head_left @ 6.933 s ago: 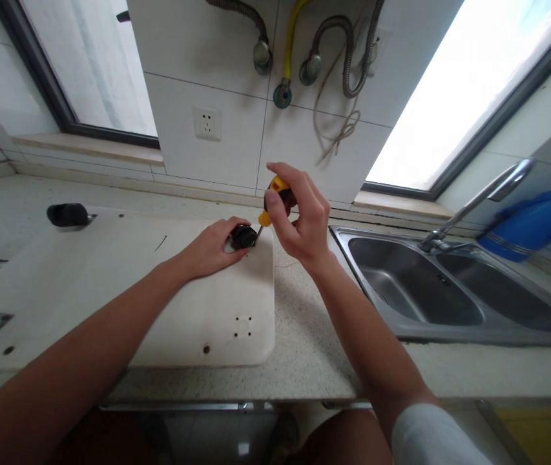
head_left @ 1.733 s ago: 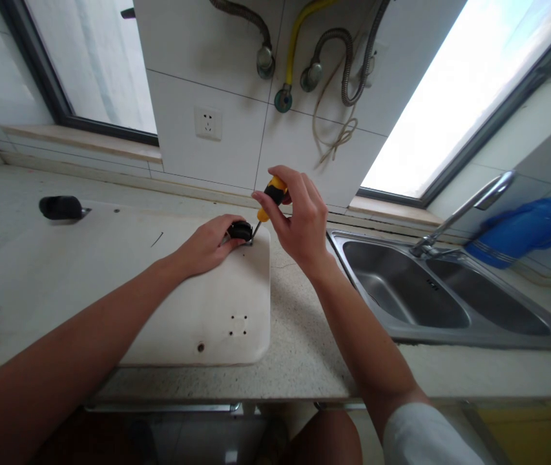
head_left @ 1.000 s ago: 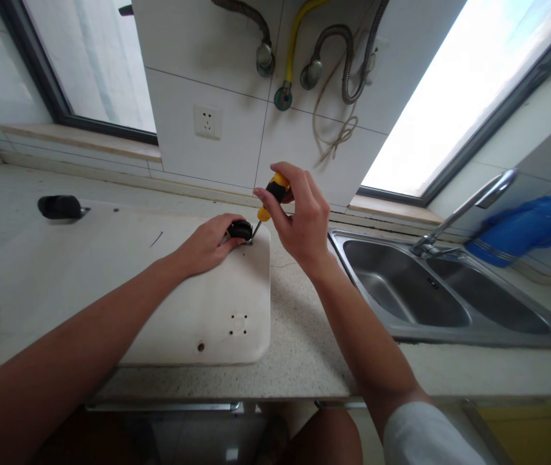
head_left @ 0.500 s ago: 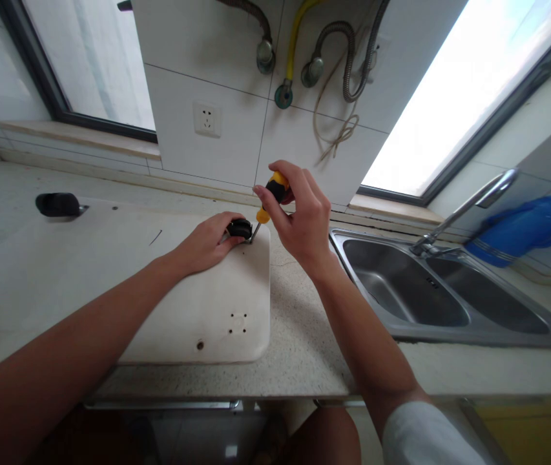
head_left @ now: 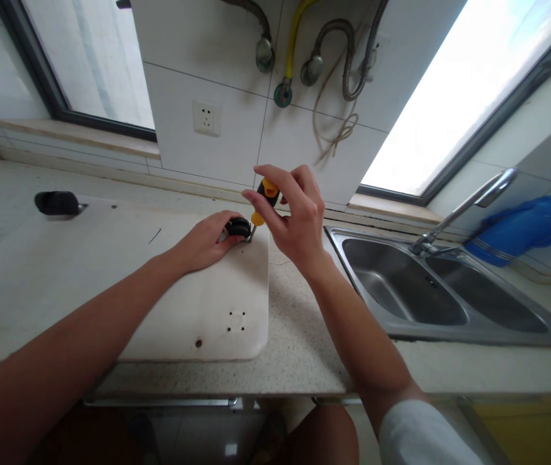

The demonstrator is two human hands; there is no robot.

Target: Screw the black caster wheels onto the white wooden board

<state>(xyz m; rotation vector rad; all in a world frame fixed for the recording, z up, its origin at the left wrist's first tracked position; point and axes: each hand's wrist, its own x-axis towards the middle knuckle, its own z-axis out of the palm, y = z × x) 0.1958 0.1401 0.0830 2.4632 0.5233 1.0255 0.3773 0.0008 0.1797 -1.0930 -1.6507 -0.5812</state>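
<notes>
My left hand (head_left: 207, 240) is closed around a black caster wheel (head_left: 239, 227) near the far right corner of a white board (head_left: 159, 316). Its thumb lies along the near side of the caster. In my right hand (head_left: 300, 216) is a yellow and black screwdriver (head_left: 268, 189), tilted, its shaft running down to the base of the caster. The index finger is lifted off the handle, while the thumb stays against it. Whether the tip sits in a screw is too small to make out. Several small holes show at the board's near right corner.
A second black caster (head_left: 55, 203) stands at the board's far left. Right of the board is a double steel sink (head_left: 396, 278) with a tap (head_left: 469, 206), and a blue jug-like object (head_left: 527, 226) beyond. Hoses and a socket (head_left: 206, 119) are on the wall behind.
My right hand has shifted slightly left, and its fingers have opened somewhat and turned about the screwdriver handle. The left hand keeps its hold on the caster.
</notes>
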